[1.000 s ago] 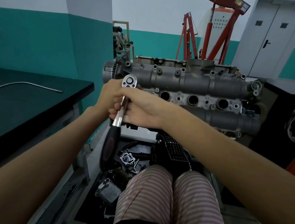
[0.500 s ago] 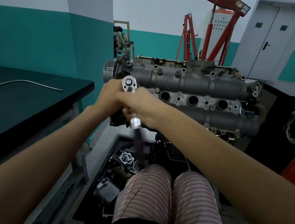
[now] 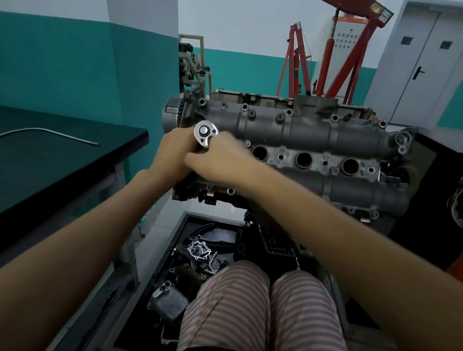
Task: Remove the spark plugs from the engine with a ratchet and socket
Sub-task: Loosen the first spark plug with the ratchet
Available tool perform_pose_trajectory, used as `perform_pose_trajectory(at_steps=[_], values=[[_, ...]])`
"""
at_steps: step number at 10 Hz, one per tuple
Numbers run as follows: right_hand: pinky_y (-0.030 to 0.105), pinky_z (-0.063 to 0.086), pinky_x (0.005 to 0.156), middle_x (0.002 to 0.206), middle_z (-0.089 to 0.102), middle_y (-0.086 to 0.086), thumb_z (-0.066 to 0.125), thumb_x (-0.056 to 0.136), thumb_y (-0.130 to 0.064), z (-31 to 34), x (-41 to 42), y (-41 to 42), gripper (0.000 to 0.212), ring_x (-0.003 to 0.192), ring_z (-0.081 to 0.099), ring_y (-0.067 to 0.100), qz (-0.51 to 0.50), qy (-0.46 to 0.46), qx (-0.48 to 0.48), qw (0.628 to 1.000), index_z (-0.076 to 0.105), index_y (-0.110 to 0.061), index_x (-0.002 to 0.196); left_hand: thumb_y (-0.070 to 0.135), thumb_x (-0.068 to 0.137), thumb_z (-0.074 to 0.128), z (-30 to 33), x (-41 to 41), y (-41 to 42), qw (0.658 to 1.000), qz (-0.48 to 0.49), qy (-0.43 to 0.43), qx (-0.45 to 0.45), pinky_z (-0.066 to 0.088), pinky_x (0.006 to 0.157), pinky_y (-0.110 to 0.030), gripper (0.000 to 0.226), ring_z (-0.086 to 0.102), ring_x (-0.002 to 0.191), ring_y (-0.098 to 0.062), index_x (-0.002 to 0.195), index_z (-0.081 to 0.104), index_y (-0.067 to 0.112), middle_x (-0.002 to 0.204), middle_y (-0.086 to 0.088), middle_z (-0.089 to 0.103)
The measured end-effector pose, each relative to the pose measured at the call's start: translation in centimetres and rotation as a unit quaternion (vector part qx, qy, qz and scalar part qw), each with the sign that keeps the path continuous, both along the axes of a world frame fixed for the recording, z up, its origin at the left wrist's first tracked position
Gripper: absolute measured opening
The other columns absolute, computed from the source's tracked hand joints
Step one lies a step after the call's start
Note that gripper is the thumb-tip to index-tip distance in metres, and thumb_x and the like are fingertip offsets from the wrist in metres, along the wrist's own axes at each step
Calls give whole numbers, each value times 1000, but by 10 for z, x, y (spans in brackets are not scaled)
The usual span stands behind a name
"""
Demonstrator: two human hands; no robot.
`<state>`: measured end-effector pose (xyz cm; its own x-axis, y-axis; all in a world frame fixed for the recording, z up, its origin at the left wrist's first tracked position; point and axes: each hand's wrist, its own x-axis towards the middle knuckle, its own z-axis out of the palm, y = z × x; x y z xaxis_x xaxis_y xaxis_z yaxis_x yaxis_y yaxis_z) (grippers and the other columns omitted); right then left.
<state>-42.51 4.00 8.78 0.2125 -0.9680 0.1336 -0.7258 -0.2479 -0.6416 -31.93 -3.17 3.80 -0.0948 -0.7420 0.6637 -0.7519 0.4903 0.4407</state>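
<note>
At the left end of the engine (image 3: 300, 142), mounted at chest height, a chrome ratchet (image 3: 204, 135) head stands over the leftmost plug well, with three open wells in a row to its right. Left of the engine, a narrow gap separates it from the edge of a dark workbench (image 3: 53, 160), and below it sits a tray of loose parts (image 3: 186, 259). Both arms reach forward and meet: the left hand (image 3: 169, 156) wraps below the ratchet head, the right hand (image 3: 220, 159) curls over its handle, which is hidden.
</note>
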Motion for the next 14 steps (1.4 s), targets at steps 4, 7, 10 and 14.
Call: perform_pose_trajectory(at_steps=[4,7,10,14], values=[[26,28,50,71,42,-1,48,91,-20,25,-25,-10,18,60,42,16,-53,417,-260,869,41,-12,76,21,84,59,-4,-2,-5,990,42,-97,-90,25,52,-29,24,56,61,-35,69,59,2,69,-20,64],[18,35,41,61,39,5,40,91,-10,-14,7,-4,25,45,40,12,56,-205,85,973,39,-11,66,8,83,49,-1,-3,0,995,49,53,64,37,42,-23,22,50,45,-6,61,52,13,51,3,53],[24,30,52,65,45,-3,51,84,-28,2,-9,-5,18,60,46,16,-88,147,-143,975,47,-14,74,18,80,47,2,-3,-1,991,72,-114,0,25,54,-32,27,54,63,-35,58,46,3,64,-20,59],[32,38,62,71,40,-1,46,91,-23,33,-38,-8,14,72,48,21,-51,395,-217,891,41,-15,81,40,91,44,4,-6,0,990,55,-125,-11,22,56,-32,47,57,71,-39,73,57,-1,73,-21,63]])
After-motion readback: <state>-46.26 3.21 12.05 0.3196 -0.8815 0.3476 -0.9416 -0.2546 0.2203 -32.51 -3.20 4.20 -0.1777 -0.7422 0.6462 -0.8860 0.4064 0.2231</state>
